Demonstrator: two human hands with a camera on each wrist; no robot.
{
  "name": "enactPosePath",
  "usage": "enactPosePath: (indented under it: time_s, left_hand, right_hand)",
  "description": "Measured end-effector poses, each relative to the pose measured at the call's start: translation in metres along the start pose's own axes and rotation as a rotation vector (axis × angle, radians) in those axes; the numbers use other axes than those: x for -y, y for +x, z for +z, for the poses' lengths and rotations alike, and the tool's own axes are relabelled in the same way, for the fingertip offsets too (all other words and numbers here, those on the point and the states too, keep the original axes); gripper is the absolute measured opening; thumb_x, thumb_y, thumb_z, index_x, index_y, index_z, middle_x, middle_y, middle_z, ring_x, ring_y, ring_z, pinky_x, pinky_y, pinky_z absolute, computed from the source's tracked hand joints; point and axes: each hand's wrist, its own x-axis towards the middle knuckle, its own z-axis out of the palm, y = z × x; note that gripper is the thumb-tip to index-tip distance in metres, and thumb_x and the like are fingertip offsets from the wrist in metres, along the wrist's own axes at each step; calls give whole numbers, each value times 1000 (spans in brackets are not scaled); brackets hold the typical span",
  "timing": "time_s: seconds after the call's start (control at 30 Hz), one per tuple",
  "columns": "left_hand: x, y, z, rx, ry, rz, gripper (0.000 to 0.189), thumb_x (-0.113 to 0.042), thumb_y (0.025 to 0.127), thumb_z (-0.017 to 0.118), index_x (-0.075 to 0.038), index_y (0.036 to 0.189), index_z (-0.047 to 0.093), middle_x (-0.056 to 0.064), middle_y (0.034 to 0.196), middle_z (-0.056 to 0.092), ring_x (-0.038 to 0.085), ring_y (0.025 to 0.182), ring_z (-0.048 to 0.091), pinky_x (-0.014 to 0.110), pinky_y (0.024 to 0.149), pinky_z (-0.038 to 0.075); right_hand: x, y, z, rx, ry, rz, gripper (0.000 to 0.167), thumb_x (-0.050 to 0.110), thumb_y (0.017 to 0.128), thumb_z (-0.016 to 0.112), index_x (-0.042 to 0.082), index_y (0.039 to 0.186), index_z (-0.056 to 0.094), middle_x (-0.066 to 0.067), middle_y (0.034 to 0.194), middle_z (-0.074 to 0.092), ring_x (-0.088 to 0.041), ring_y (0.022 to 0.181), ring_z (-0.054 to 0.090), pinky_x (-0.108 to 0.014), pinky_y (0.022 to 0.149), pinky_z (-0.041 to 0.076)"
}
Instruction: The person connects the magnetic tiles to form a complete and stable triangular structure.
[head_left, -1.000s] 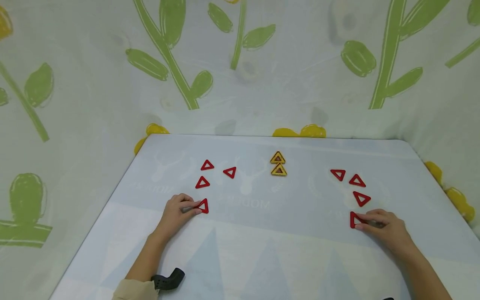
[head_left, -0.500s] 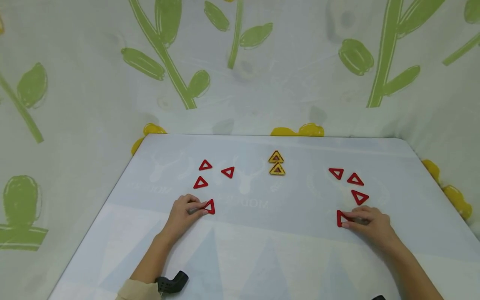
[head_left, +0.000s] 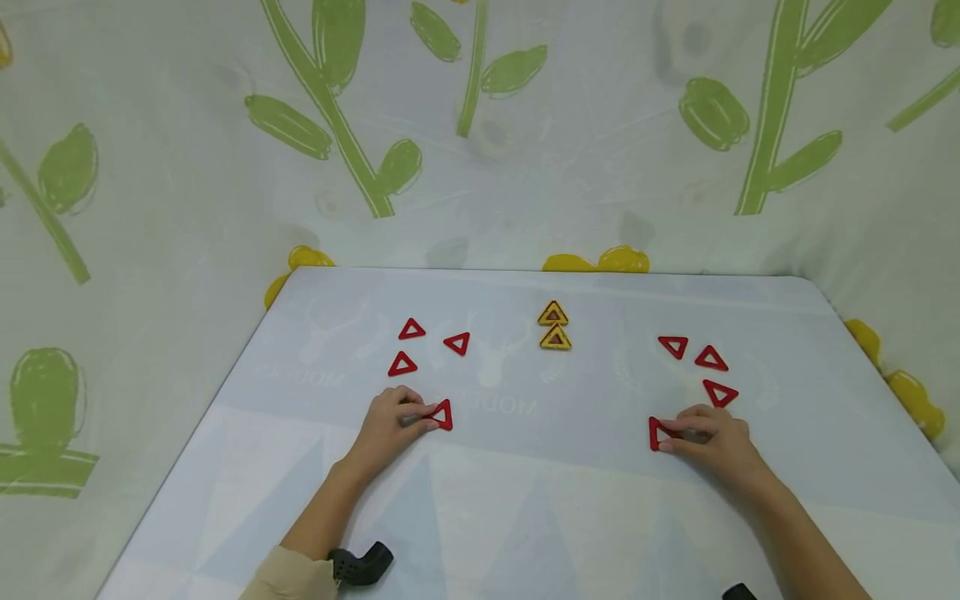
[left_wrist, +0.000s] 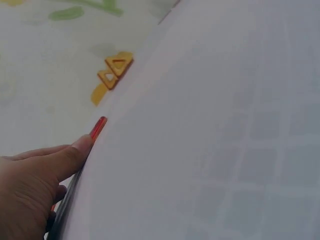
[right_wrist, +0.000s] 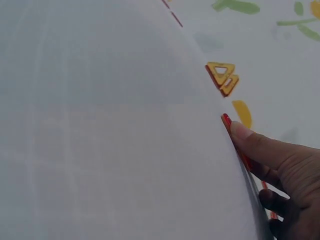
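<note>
My left hand (head_left: 393, 425) pinches a red triangle frame (head_left: 447, 415) between thumb and fingers, low over the table left of centre. On the right, my right hand (head_left: 712, 442) pinches another red triangle frame (head_left: 653, 434) by one corner, its flat side facing left. Both wrist views show the held triangles (left_wrist: 98, 128) (right_wrist: 227, 121) nearly edge-on at the thumb tips. Two yellow triangles (head_left: 553, 314) (head_left: 556, 338) with brown-red edges lie one below the other at the back middle, points away from me.
Three loose red triangles (head_left: 402, 364) lie beyond my left hand, and three more (head_left: 721, 392) beyond my right. The white patterned table (head_left: 525, 517) ends at a back edge against a leaf-printed curtain (head_left: 585, 150). A black wrist device (head_left: 363, 564) sits on my left forearm.
Both hands have moved inward with their red triangles, the left hand to the right and the right hand to the left. The other triangles have stayed in place.
</note>
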Motion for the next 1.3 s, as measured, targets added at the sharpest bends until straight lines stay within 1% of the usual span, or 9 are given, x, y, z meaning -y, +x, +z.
enactPosePath:
  time_s: [0.2,0.3,0.4,0.5,0.6,0.7,0.83,1.13,1.3]
  left_hand:
    - [-4,4,8,7,-7,15,25,-15,71,81,-7,94,77,-1,89,58,14,81,47,29,72,39]
    - [-6,6,12,5,-10,39,26,-17,71,81,-8,95,77,-1,89,58,13,81,47,29,72,39]
    - [-8,8,15,1,-20,57,26,-17,71,81,-9,95,77,-1,89,58,13,81,47,29,71,38]
    - [-10,10,18,-2,-27,71,27,-16,71,82,-8,96,77,-1,88,58,14,81,48,29,71,39]
    - [-11,11,21,-2,-20,78,26,-17,70,82,-7,94,77,-1,88,59,15,80,49,29,71,40]
    - [-12,13,24,7,-19,69,25,-19,71,82,-9,93,77,-2,88,59,14,80,49,29,71,40]
    - [-15,15,27,22,-28,50,24,-20,73,81,-13,96,77,-3,89,58,13,82,49,29,73,40]
    - [-22,21,33,42,-47,57,25,-20,74,80,-14,98,77,-2,89,59,13,82,49,30,73,40]
    - [-27,25,38,38,-43,83,25,-20,73,80,-12,97,77,-2,88,59,14,80,50,31,73,40]
  right_hand:
    - [6,6,7,4,25,-20,30,16,71,82,7,98,75,-3,90,62,8,83,45,-44,76,23]
    - [7,9,10,15,21,-21,30,17,72,82,7,99,75,-3,91,62,5,83,46,-44,76,24]
    - [10,11,14,21,6,-22,30,19,73,81,8,100,75,-1,91,62,3,85,44,-43,78,29]
    - [12,12,17,17,-4,-45,29,17,72,81,8,98,75,0,90,63,3,86,44,-32,75,41]
    - [14,14,21,10,-8,-65,26,15,71,82,8,96,76,1,89,63,4,85,44,-25,67,45]
    - [16,15,25,10,14,-61,27,15,71,81,8,96,76,1,89,63,3,86,43,-33,73,37]
    - [19,18,31,20,35,-66,28,16,72,81,8,97,76,0,89,63,-1,88,44,-41,73,26]
    - [24,24,40,52,44,-43,30,19,72,81,10,100,75,1,90,62,-8,91,46,-42,76,25]
    - [30,27,43,64,49,-50,30,20,72,82,10,99,75,1,90,62,-15,90,49,-42,76,25]
